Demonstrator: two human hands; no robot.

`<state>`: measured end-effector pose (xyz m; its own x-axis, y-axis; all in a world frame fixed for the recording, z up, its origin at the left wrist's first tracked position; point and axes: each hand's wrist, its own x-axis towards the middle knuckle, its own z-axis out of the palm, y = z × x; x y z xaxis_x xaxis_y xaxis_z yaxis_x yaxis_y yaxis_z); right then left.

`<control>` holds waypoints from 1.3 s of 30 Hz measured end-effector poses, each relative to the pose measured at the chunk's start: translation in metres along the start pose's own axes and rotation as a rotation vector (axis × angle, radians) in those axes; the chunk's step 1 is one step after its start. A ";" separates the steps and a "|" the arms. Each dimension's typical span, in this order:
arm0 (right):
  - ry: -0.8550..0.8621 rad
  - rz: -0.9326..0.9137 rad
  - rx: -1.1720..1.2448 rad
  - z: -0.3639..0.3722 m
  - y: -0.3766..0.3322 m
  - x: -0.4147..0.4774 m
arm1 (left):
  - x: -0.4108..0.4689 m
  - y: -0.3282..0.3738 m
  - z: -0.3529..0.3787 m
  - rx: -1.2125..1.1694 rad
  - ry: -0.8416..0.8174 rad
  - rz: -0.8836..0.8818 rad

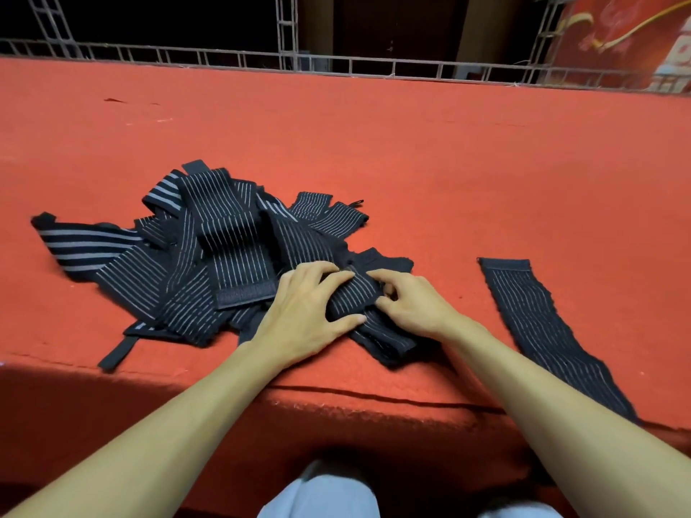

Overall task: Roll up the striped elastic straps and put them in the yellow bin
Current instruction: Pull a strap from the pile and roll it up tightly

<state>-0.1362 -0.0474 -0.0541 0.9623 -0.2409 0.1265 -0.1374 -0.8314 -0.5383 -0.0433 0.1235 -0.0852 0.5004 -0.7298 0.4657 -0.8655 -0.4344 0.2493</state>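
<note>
Near the front edge of the red felt tabletop (411,151), just left of centre: both hands work one partly rolled strap (353,293).

Left hand (310,312): fingers curled over the top of the roll, thumb hooked under its near side. Grasping the strap.

Right hand (411,304): fingers bent and pinching the roll's right end, knuckles up. Also grasping the strap. The two hands almost meet across the roll.

The roll is a short, thick cylinder, black with thin pale stripes running round it. Its unrolled tail (385,342) runs from under the hands toward the front edge, lying flat on the felt.

Pile of striped elastic straps (209,248): touches the roll on its left and far sides and spreads toward the left edge. Straps are crossed and overlapped, so a count cannot be made. One has a black hook-and-loop end (243,293) just beside the left hand. A plain black tab (116,353) sticks out of the pile toward the front edge.

Single flat strap (542,330): lies well apart on the right, unrolled, its near end hanging over the front edge.

Far edge: metal truss rail (336,65), red banner (628,39) at the far right corner.

Below the front edge: knees in pale trousers (321,495).
</note>
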 end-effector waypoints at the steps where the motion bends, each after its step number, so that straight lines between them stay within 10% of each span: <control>1: 0.025 0.005 0.007 0.004 0.004 0.002 | 0.000 -0.001 0.003 0.007 0.003 0.012; 14: 0.180 0.097 0.369 0.002 0.016 -0.019 | 0.004 -0.002 -0.002 -0.249 0.227 -0.215; 25: 0.253 0.147 0.778 -0.015 0.036 -0.048 | 0.009 0.028 -0.012 0.007 0.256 0.010; 29: 0.302 0.155 0.920 -0.016 0.038 -0.051 | 0.037 0.048 -0.004 -0.083 0.090 0.167; 39: 0.396 0.229 0.762 -0.011 0.048 -0.044 | 0.035 0.058 0.037 -0.137 -0.148 -0.083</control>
<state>-0.1873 -0.0824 -0.0764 0.7589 -0.6336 0.1503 0.0127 -0.2164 -0.9762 -0.0750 0.0528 -0.0860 0.5590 -0.7684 0.3115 -0.8109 -0.4280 0.3991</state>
